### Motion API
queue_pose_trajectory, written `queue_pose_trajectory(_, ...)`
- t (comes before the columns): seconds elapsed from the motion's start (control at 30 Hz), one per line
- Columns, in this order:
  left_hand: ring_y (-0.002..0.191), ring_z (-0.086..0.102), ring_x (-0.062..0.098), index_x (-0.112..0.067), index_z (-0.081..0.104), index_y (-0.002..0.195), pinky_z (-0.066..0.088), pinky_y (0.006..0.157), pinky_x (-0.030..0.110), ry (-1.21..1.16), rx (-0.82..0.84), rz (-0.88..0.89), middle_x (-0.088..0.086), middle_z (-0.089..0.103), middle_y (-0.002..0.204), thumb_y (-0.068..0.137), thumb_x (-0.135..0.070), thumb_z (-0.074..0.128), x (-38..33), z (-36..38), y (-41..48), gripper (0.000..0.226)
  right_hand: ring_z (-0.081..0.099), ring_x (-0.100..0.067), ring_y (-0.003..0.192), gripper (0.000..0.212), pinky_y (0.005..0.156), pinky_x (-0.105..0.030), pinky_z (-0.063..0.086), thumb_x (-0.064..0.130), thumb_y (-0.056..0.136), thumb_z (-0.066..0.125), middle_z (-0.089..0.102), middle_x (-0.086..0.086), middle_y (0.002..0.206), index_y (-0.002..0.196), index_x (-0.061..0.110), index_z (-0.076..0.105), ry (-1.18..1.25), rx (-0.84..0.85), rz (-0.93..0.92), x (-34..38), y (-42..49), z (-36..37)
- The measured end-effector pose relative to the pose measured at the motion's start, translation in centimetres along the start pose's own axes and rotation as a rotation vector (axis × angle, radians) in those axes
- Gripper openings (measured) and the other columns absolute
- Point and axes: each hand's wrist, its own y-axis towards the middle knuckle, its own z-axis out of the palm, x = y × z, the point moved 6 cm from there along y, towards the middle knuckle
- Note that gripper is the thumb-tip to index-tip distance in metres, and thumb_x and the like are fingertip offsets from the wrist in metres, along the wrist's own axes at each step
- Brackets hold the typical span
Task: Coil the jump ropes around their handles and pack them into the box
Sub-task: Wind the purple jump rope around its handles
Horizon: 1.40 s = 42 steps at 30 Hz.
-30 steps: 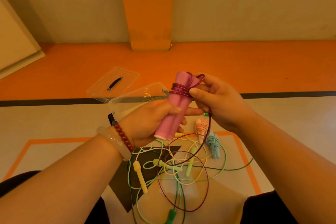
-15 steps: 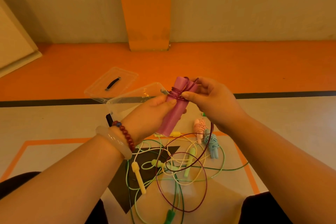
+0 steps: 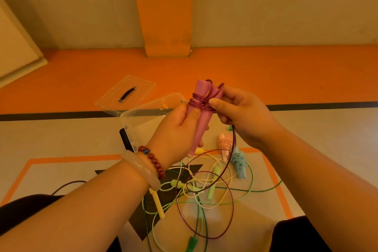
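left hand [image 3: 176, 131] gripping 2 pink handles [image 3: 201, 129], right hand [image 3: 243, 116] pinching maroon rope [image 3: 199, 104], box [image 3: 147, 108] writing illegible

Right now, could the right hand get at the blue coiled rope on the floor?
Probably yes: the blue coiled rope lies mostly uncovered below the right hand. But that hand pinches the purple rope, so it must let go first.
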Motion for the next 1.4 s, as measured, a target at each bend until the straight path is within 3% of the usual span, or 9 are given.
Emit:
queue_pose_trajectory(0.2, 0.059, 0.065, 0.007, -0.024, 0.055, 0.108, 0.056, 0.058, 0.024, -0.126, 0.154, -0.092, 0.001, 0.067, 0.092, 0.098, -0.025, 0.049, 0.5, 0.5, 0.0, 0.011, 0.04, -0.002, 0.05, 0.014, 0.048, -0.014, 0.034, 0.009, 0.092, 0.058, 0.059, 0.011, 0.06, 0.105, 0.011, 0.065, -0.008, -0.06, -0.025, -0.3, -0.2, -0.1)
queue_pose_trajectory(0.3, 0.065, 0.069, 0.009, -0.025, 0.052, 0.111, 0.058, 0.064, 0.03, 0.122, 0.118, -0.03, -0.002, 0.067, 0.091, 0.084, -0.028, 0.072, 0.8, 0.2, 0.2, 0.034, 0.043, 0.001, 0.05, 0.015, 0.05, -0.015, 0.034, 0.011, 0.091, 0.062, 0.062, 0.014, 0.062, 0.102, 0.019, 0.067, -0.057, -0.104, -0.041, -0.5, -0.3, 0.2)
queue_pose_trajectory(0.5, 0.054, 0.064, 0.007, -0.024, 0.052, 0.105, 0.05, 0.049, 0.019, 0.272, -0.01, 0.069, 0.0, 0.065, 0.082, 0.082, -0.019, 0.071, 0.5, -0.7, 0.6, 0.03, 0.044, -0.004, 0.052, 0.018, 0.05, -0.016, 0.037, 0.013, 0.09, 0.063, 0.063, 0.012, 0.065, 0.105, 0.022, 0.066, -0.045, -0.11, -0.043, -0.4, 0.0, 0.7)
queue_pose_trajectory(0.8, 0.043, 0.051, 0.007, -0.018, 0.057, 0.098, 0.041, 0.045, 0.023, -0.216, 0.048, -0.085, -0.001, 0.054, 0.064, 0.088, -0.004, 0.062, 0.9, 0.1, 0.5, 0.017, 0.048, -0.001, 0.054, 0.034, 0.05, -0.015, 0.036, 0.005, 0.095, 0.051, 0.067, 0.012, 0.072, 0.123, 0.022, 0.056, -0.027, 0.029, -0.035, -0.6, 0.0, -0.3)
queue_pose_trajectory(1.03, 0.041, 0.042, 0.005, -0.014, 0.049, 0.097, 0.036, 0.038, 0.016, -0.729, 0.523, -0.333, -0.003, 0.05, 0.063, 0.072, -0.007, 0.068, 0.9, 1.7, -0.6, 0.032, 0.047, -0.006, 0.054, 0.05, 0.048, -0.018, 0.036, 0.02, 0.086, 0.064, 0.065, 0.004, 0.104, 0.134, 0.017, 0.051, 0.217, 0.088, 0.023, -2.0, 0.1, -0.5)
queue_pose_trajectory(1.13, 0.042, 0.044, 0.004, -0.013, 0.051, 0.099, 0.038, 0.039, 0.016, -0.824, 0.719, -0.374, -0.002, 0.05, 0.065, 0.057, -0.011, 0.086, 1.0, 1.9, -0.9, 0.055, 0.046, -0.006, 0.054, 0.077, 0.048, -0.019, 0.033, 0.04, 0.071, 0.08, 0.061, 0.002, 0.093, 0.137, 0.017, 0.046, 0.356, 0.28, 0.071, -2.2, -0.1, 0.4)
queue_pose_trajectory(1.2, 0.042, 0.045, 0.005, -0.012, 0.051, 0.098, 0.039, 0.04, 0.017, -0.864, 0.779, -0.402, -0.002, 0.049, 0.065, 0.059, -0.015, 0.086, 1.2, 1.9, -1.0, 0.053, 0.043, -0.005, 0.051, 0.071, 0.047, -0.019, 0.027, 0.042, 0.07, 0.08, 0.056, 0.0, 0.08, 0.129, 0.017, 0.051, 0.399, 0.349, 0.063, -2.0, -0.1, 1.0)
queue_pose_trajectory(1.3, 0.043, 0.044, 0.009, -0.009, 0.053, 0.093, 0.041, 0.04, 0.02, -0.816, 0.722, -0.474, 0.002, 0.047, 0.065, 0.058, -0.019, 0.082, 1.6, 2.0, -1.0, 0.046, 0.039, -0.004, 0.047, 0.06, 0.044, -0.017, 0.026, 0.033, 0.074, 0.077, 0.055, 0.005, 0.068, 0.123, 0.013, 0.051, 0.412, 0.309, 0.059, -1.6, 0.1, 1.2)
queue_pose_trajectory(1.4, 0.048, 0.048, 0.012, -0.009, 0.054, 0.095, 0.048, 0.045, 0.024, -0.504, 0.443, -0.441, 0.004, 0.054, 0.071, 0.082, -0.028, 0.063, 1.7, 1.3, -0.3, 0.025, 0.035, -0.004, 0.044, 0.04, 0.042, -0.016, 0.029, 0.018, 0.082, 0.069, 0.056, 0.005, 0.064, 0.119, 0.012, 0.054, 0.361, 0.177, 0.077, -1.7, 0.3, 0.9)
